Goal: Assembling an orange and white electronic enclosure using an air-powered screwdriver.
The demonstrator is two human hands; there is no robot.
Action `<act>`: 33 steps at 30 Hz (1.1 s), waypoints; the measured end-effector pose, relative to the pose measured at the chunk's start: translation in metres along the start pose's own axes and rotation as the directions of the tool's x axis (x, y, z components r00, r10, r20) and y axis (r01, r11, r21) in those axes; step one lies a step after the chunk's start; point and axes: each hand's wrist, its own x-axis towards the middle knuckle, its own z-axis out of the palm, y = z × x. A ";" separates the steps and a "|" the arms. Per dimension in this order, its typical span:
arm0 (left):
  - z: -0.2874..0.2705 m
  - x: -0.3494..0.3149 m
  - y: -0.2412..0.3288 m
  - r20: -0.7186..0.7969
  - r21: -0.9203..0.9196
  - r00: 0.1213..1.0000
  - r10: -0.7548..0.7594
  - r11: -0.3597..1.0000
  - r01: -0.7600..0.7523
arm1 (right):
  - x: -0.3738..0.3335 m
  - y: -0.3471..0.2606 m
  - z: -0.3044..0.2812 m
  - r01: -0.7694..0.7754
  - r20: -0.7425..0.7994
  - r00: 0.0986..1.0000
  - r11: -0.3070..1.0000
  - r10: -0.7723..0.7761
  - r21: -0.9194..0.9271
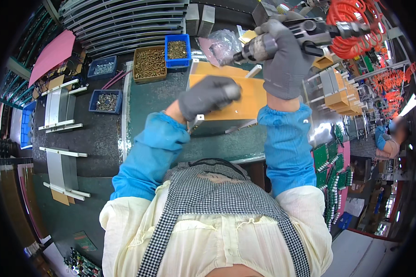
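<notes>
My right hand (286,60), in a grey glove, is wrapped round an air screwdriver (309,31), whose tip points left above the work. My left hand (210,98), gloved too, is closed with the fingers curled over the orange-yellow sheet (249,94). Whatever it may hold is hidden. The sheet covers the top of a box-like piece with white bars (197,121) at its corners, standing on the green bench mat (148,104). Beyond the left hand are a brown box of brass-coloured screws (150,66) and a blue bin of small fasteners (177,50).
A coiled orange air hose (351,21) hangs at the upper right. Blue trays (105,101) of small metal parts and part-built frames (62,108) lie on the left. Similar yellow assemblies (339,94) and green circuit boards (330,161) lie on the right. Another person (388,143) is far right.
</notes>
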 end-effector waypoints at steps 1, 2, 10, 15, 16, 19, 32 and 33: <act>0.001 0.003 -0.005 0.057 0.022 0.998 0.028 0.999 -0.029 | -0.002 0.002 0.007 -0.083 0.023 0.996 0.993 0.082 0.079; 0.007 0.002 -0.001 0.059 0.048 0.997 0.050 0.997 -0.053 | -0.003 0.004 0.015 -0.166 0.054 0.986 0.974 0.159 0.156; 0.009 0.000 0.005 0.042 0.124 0.998 -0.039 0.992 0.033 | -0.024 0.017 0.039 -0.333 0.077 0.942 0.935 0.326 0.123; 0.003 0.000 0.010 0.057 0.169 0.993 -0.098 0.982 0.087 | -0.027 0.021 0.041 -0.380 0.081 0.924 0.922 0.375 0.071; 0.003 0.004 0.002 0.081 0.193 0.997 -0.004 0.981 -0.012 | -0.027 0.023 0.040 -0.386 0.078 0.921 0.921 0.381 0.060; -0.001 0.011 -0.008 0.128 0.191 0.989 0.070 0.977 -0.094 | -0.026 0.026 0.037 -0.317 0.049 0.947 0.948 0.316 0.003; -0.006 0.008 0.013 0.139 0.277 0.989 -0.057 0.961 0.016 | -0.027 0.030 0.051 -0.343 0.182 0.914 0.931 0.361 -0.125; -0.005 0.007 0.013 0.141 0.276 0.988 -0.058 0.961 0.017 | -0.027 0.030 0.050 -0.343 0.180 0.915 0.931 0.362 -0.127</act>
